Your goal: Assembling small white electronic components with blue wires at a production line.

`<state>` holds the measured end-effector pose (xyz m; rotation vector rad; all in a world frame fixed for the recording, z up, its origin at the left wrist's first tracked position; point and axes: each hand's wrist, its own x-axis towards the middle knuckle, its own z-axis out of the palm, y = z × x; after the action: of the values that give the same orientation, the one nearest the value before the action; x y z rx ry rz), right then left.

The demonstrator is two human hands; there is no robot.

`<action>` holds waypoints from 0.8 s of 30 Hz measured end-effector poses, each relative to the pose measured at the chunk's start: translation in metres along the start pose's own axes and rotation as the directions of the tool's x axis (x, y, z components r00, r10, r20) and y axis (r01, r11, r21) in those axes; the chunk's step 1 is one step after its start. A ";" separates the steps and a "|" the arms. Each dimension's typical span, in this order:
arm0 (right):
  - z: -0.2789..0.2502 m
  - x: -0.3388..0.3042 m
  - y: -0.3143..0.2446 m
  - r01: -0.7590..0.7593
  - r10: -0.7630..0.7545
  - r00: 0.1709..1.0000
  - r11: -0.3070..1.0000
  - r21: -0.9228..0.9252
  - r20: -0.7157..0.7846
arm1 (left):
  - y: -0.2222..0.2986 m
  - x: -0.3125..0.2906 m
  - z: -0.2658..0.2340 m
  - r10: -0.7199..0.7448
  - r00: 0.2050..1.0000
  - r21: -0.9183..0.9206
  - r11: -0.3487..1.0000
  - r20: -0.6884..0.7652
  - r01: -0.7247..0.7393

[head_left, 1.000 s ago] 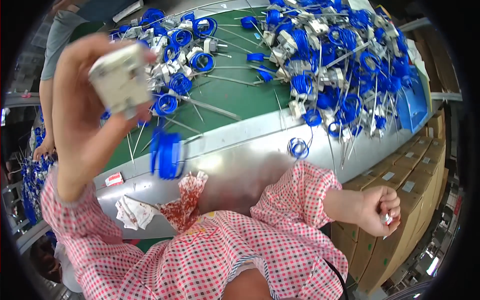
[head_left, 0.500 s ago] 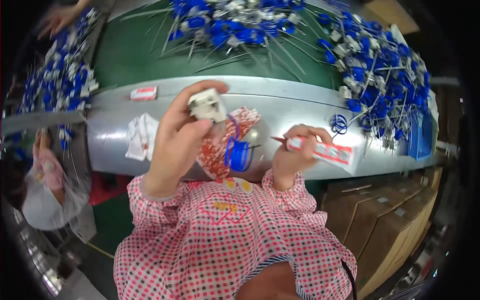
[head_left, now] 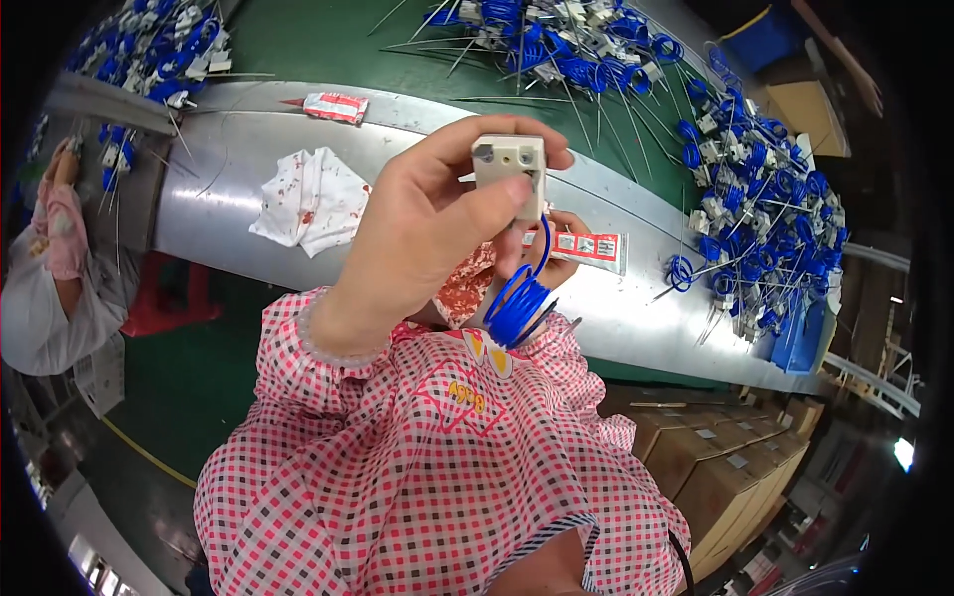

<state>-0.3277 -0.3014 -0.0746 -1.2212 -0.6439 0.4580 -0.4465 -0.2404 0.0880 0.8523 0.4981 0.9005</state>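
My left hand (head_left: 422, 223) is closed around a small white box-shaped part (head_left: 509, 154), with two screw holes in its top face, and the thumb presses its side. From this part a blue wire (head_left: 545, 243) runs down to a hanging blue coil (head_left: 517, 310). Behind it is my right hand (head_left: 564, 226), largely hidden by the left, holding a red and white squeeze tube (head_left: 596, 245). The tube's nozzle end is out of sight behind the left hand. A red-speckled cloth (head_left: 465, 288) shows beneath the hands.
On the metal table (head_left: 214, 164) lie a stained white cloth (head_left: 313, 199) and another squeeze tube (head_left: 336, 106). Piles of blue coiled parts (head_left: 765, 199) cover the right and the green belt (head_left: 298, 45). Cardboard boxes (head_left: 715, 457) stand lower right. Another person's arm (head_left: 65, 189) shows left.
The view has shifted. My left hand has turned the white part so its screw-hole face shows. My right hand has brought the tube from the right to close behind the part.
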 end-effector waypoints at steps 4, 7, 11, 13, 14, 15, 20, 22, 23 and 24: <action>0.001 0.002 0.002 -0.104 0.106 0.994 0.990 0.098 -0.012 | 0.000 -0.002 -0.001 0.024 0.999 -0.013 1.000 0.048 -0.024; 0.002 0.008 -0.009 -0.115 0.115 0.993 0.993 -0.005 0.016 | -0.002 -0.003 -0.003 0.036 0.997 -0.027 0.999 0.065 -0.035; 0.024 0.015 -0.046 -0.334 0.328 0.938 0.941 -0.048 -0.111 | -0.003 -0.001 -0.003 0.020 0.998 -0.050 0.999 0.061 -0.017; 0.034 0.017 -0.062 -0.473 0.453 0.868 0.880 -0.057 -0.204 | -0.005 -0.001 -0.003 0.014 0.998 -0.062 0.998 0.063 -0.010; 0.035 0.017 -0.064 -0.538 0.510 0.823 0.841 -0.056 -0.249 | -0.006 -0.001 -0.003 0.008 0.998 -0.071 0.997 0.067 -0.003; 0.025 0.012 -0.044 -0.540 0.512 0.823 0.839 -0.060 -0.248 | -0.006 -0.002 -0.004 0.008 0.998 -0.074 0.997 0.062 -0.003; -0.009 0.002 0.023 -0.239 0.238 0.971 0.970 0.043 0.025 | -0.008 0.000 -0.004 0.019 0.998 -0.070 0.997 0.068 -0.014; -0.004 0.002 0.016 -0.243 0.243 0.970 0.968 0.056 0.003 | -0.008 0.000 -0.004 0.021 0.998 -0.073 0.997 0.058 -0.017; -0.001 0.002 0.013 -0.245 0.247 0.969 0.967 0.071 -0.021 | -0.008 0.001 -0.005 0.023 0.998 -0.075 0.997 0.051 -0.019; -0.001 0.002 0.013 -0.246 0.248 0.969 0.967 0.071 -0.020 | -0.008 0.001 -0.006 0.023 0.999 -0.075 0.997 0.050 -0.019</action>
<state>-0.3249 -0.2971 -0.0870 -1.2466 -0.4487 0.6641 -0.4461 -0.2399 0.0778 0.8114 0.4100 0.9093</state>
